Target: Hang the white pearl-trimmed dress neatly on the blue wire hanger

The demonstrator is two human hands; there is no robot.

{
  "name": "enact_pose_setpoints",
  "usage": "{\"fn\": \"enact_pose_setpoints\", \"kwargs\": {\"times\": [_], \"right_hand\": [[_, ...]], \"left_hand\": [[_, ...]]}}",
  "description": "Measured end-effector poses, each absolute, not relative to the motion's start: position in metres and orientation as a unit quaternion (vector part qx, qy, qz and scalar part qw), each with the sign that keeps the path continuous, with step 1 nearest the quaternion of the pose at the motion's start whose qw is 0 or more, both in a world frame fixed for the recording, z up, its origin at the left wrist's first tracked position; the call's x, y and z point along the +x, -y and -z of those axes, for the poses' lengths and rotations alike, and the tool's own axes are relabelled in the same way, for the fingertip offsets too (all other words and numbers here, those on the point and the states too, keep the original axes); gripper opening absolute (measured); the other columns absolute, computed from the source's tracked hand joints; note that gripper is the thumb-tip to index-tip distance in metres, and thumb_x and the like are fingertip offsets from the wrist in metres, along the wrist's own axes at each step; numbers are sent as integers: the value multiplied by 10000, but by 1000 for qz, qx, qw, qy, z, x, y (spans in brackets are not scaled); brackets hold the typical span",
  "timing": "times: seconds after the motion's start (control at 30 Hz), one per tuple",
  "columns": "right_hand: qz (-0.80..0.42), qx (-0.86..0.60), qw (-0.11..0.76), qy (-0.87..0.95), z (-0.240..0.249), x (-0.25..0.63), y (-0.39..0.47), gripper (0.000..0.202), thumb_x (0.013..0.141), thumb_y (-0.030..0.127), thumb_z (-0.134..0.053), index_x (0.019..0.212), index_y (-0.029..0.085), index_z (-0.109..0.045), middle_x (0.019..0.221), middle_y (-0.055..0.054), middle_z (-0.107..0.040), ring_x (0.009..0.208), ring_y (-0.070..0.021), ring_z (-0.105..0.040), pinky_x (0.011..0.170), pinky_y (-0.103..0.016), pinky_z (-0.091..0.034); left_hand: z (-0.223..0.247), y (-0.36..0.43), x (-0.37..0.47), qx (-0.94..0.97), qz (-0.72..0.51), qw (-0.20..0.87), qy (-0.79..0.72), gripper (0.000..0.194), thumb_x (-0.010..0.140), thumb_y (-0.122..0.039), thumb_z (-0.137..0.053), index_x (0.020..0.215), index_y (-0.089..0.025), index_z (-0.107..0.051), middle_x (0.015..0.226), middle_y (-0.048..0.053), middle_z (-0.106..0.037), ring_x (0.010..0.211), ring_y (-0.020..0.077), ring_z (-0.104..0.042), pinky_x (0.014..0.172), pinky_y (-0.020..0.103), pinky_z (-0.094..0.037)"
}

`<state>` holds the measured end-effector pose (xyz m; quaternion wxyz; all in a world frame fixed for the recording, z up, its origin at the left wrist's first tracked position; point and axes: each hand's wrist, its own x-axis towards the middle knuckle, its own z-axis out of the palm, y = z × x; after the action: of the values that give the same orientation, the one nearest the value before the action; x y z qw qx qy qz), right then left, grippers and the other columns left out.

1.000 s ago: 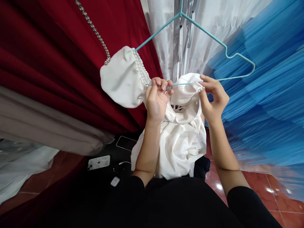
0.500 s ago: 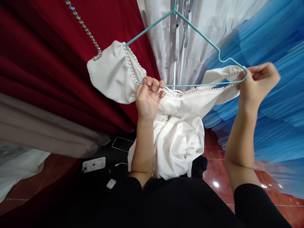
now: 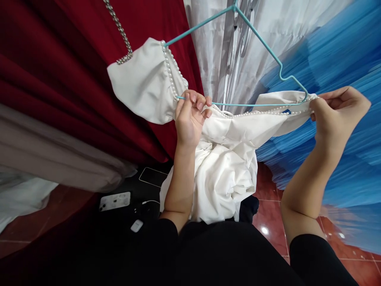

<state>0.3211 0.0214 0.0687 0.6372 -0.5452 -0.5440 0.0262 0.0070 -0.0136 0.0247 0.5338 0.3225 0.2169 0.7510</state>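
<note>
A white dress (image 3: 223,182) with pearl-beaded edges hangs on a thin turquoise hanger (image 3: 262,37), its skirt bunched in my lap. My left hand (image 3: 192,115) has its fingers curled around the hanger's bottom bar, near the left shoulder piece of the dress. At the right, my right hand (image 3: 339,111) pinches the pearl-edged strap just past the hanger's right end, pulling it taut. The hanger's right corner sits inside the strap loop. A sparkling chain (image 3: 119,29) touches the left shoulder piece at its top edge.
Dark red curtain fabric (image 3: 59,71) fills the left, with greyish cloth (image 3: 59,147) below. Blue tulle (image 3: 336,167) hangs at the right, and white fabric (image 3: 205,51) behind. A phone (image 3: 114,201) and a small white case (image 3: 137,226) lie on a black surface to my left.
My right hand has moved right and slightly down with the strap, stretching it beyond the hanger's end. The hanger has shifted a little to the right in view; my left hand keeps its grip.
</note>
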Motion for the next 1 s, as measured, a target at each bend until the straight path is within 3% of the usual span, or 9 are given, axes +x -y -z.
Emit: {"fn": "enact_pose_setpoints", "kwargs": {"times": [0.27, 0.43, 0.5, 0.6, 0.73, 0.8, 0.9, 1.0], "right_hand": [[99, -479, 618, 615, -109, 294, -27, 213, 611, 6, -562, 613, 208, -494, 584, 83, -490, 551, -36, -369, 588, -297, -257], [63, -427, 626, 649, -124, 252, -58, 282, 599, -12, -541, 652, 244, -435, 640, 62, -467, 537, -40, -359, 567, -282, -242], [29, -400, 642, 653, -120, 235, -62, 285, 673, 15, -601, 710, 261, -460, 701, 52, -509, 505, -53, -425, 518, -278, -275], [-52, -303, 696, 649, -109, 214, -47, 123, 862, 214, -663, 856, 248, -545, 779, 35, -542, 541, -99, -570, 464, -297, -400], [-38, -239, 749, 617, -86, 197, -15, 135, 1007, 332, -574, 940, 225, -622, 841, 19, -555, 646, -104, -606, 581, -317, -483], [-26, -253, 693, 675, -69, 193, -7, 141, 1022, 358, -554, 974, 256, -639, 902, 7, -616, 768, -142, -643, 675, -353, -518], [-28, -275, 532, 800, -41, 190, -9, 145, 1004, 375, -565, 1079, 287, -652, 1018, -20, -710, 928, -208, -665, 814, -428, -552], [7, -313, 450, 836, -20, 186, -12, 205, 1005, 375, -554, 1149, 271, -655, 995, -34, -722, 922, -230, -646, 871, -463, -489]], "left_hand": [[-23, 14, 13, 323, -751, 524, -237, 280, 1044, -317, -522, 778, -235, -493, 722, 31, -527, 812, 174, -666, 587, 226, -483], [-22, 16, 14, 327, -753, 526, -222, 272, 1047, -302, -521, 787, -227, -501, 735, 29, -517, 814, 167, -657, 587, 218, -466], [-22, 16, 13, 328, -754, 522, -226, 277, 1048, -321, -528, 789, -225, -499, 739, 29, -520, 820, 168, -654, 588, 215, -463], [-22, 16, 12, 329, -751, 517, -245, 290, 1044, -361, -543, 792, -226, -491, 741, 32, -532, 836, 172, -651, 598, 215, -465], [-21, 16, 13, 333, -749, 516, -249, 295, 1049, -381, -530, 800, -227, -495, 750, 40, -548, 847, 175, -641, 604, 219, -468], [-20, 16, 13, 336, -748, 520, -238, 287, 1055, -364, -511, 803, -228, -497, 755, 41, -551, 845, 173, -637, 607, 220, -470], [-19, 15, 15, 340, -747, 520, -237, 280, 1060, -348, -492, 807, -227, -498, 756, 38, -556, 848, 170, -647, 621, 219, -482], [-16, 11, 16, 352, -743, 509, -254, 286, 1042, -394, -540, 814, -223, -519, 788, 40, -601, 902, 181, -689, 675, 227, -522]]}}
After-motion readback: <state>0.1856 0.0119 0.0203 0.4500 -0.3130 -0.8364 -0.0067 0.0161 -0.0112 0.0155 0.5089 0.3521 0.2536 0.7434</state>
